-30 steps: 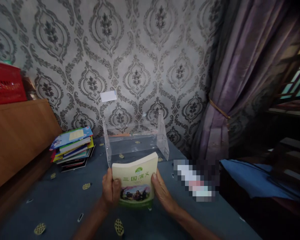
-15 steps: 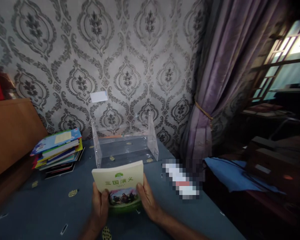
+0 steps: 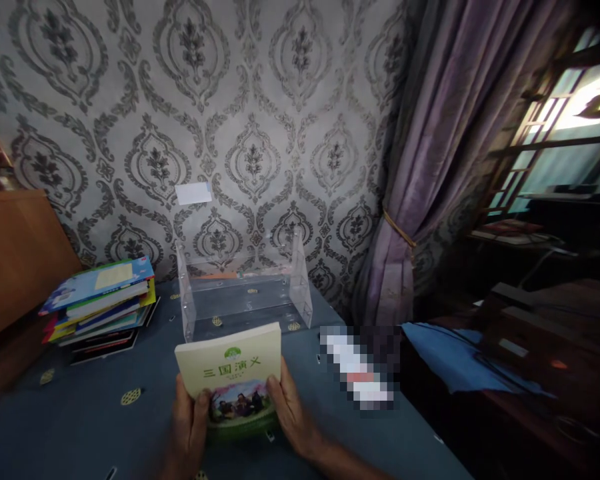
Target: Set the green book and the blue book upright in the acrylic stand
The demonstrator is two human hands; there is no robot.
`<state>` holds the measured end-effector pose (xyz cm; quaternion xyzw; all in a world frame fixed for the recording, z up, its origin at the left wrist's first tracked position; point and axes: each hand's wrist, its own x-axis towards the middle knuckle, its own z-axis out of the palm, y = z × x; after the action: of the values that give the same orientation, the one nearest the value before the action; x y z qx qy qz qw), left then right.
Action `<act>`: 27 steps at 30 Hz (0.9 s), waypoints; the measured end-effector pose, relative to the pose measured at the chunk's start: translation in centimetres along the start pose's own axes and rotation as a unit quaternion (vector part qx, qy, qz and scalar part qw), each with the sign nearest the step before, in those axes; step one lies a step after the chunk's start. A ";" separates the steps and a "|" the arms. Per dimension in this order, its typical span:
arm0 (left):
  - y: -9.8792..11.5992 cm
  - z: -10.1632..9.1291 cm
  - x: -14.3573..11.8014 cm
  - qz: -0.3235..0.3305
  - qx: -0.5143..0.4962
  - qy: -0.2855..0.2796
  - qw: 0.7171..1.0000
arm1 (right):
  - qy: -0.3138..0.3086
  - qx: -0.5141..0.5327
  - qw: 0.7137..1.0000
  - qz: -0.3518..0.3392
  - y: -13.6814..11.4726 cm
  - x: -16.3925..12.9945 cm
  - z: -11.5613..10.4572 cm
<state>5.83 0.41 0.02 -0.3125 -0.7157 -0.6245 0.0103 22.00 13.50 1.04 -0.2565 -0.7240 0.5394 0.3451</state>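
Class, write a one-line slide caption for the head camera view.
Both hands, left hand and right hand, hold a book before a clear acrylic rack.

Two bare hands [image 3: 240, 417], bare forearms, no sleeves, rings or watch in sight

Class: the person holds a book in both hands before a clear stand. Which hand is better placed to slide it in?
Probably the right hand: it grips the book on the side nearer the clear stand's middle. The left hand holds the other edge.

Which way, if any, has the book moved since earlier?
Yes: the book has drifted slightly left and back from the clear stand, toward the person.
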 end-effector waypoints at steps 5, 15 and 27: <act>0.9 -0.5 0.6 -0.030 -0.015 -0.057 0.998 | -0.073 0.018 0.996 -0.040 -2.2 0.8 -1.0; 4.1 -3.0 4.9 0.033 0.038 -0.233 0.971 | -0.184 -0.018 0.976 -0.117 -5.6 4.0 -4.4; 14.6 1.4 14.9 0.165 0.067 -0.243 0.954 | -0.155 -0.028 0.971 -0.178 -11.1 14.6 -9.7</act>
<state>1.06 8.56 18.71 -0.5671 -0.6751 -0.4701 -0.0400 20.30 27.05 16.68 -0.0462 -0.8176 0.4816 0.3120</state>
